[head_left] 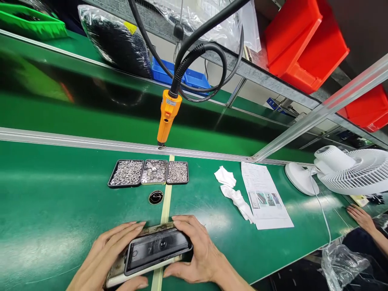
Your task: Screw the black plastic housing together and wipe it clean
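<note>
Our left hand [104, 254] and right hand [197, 250] curl their fingers round a glossy black plastic housing [157, 248], gripping its ends at six o'clock on the green bench [60, 202]. No writing is readable on it. At twelve o'clock sit three trays of small metal parts [148, 172], under the orange electric screwdriver [167, 117].

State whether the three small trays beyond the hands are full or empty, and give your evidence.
Full: each of the three small trays holds a heap of small silvery metal parts that hides its floor.
</note>
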Motion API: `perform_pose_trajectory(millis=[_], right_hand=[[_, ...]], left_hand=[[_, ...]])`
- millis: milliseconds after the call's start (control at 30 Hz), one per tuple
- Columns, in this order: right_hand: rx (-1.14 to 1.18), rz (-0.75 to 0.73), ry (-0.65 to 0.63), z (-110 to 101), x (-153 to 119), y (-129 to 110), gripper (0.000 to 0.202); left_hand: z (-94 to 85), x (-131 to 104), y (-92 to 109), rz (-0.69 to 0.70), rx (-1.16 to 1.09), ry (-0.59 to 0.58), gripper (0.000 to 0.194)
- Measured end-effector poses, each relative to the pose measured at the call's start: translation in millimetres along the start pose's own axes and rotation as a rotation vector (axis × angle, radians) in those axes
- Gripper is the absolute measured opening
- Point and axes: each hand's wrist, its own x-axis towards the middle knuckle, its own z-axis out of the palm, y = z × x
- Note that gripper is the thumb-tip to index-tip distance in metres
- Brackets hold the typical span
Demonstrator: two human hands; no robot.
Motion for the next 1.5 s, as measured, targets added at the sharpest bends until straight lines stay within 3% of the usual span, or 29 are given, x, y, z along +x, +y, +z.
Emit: perform_pose_trajectory(millis=[433,633,700,800,867,933,1033,1233,1500], right_hand=[[0.079,-0.001,0.048,2,8,-1,0.086],[0.144,0.149,-0.028,-7,-2,-9,0.097],[0.248,0.218,0.032,-14,-1,-9,0.081],[0.406,0.402,0.321,-21,12,4,0.057],[0.444,0.497,0.515,-22,24,22,0.054],[0.424,0.534,0.62,-20,32,40,0.052],[0.399,0.556,0.625,-14,35,58,0.049],[0.395,0.574,0.604,-14,30,61,0.046],[0.376,0.585,0.575,-15,33,64,0.035]], left_hand=[[2.8,8,-4,-0.03,-0.047,0.006,0.065],[-4.4,3,-12,0.005,-0.002,-0.025,0.083],[-14.2,10,-17,-0.018,-0.028,-0.046,0.076],[-31.7,35,-27,-0.116,0.017,0.017,0.051],[-40.6,60,-35,-0.134,0.077,0.097,0.045],[-44.2,88,-42,-0.097,0.149,0.126,0.044],[-38.6,130,-52,0.002,0.239,0.09,0.038],[-10.1,191,-61,0.11,0.337,-0.083,0.032],[-1.2,202,-67,0.088,0.386,-0.143,0.027]])
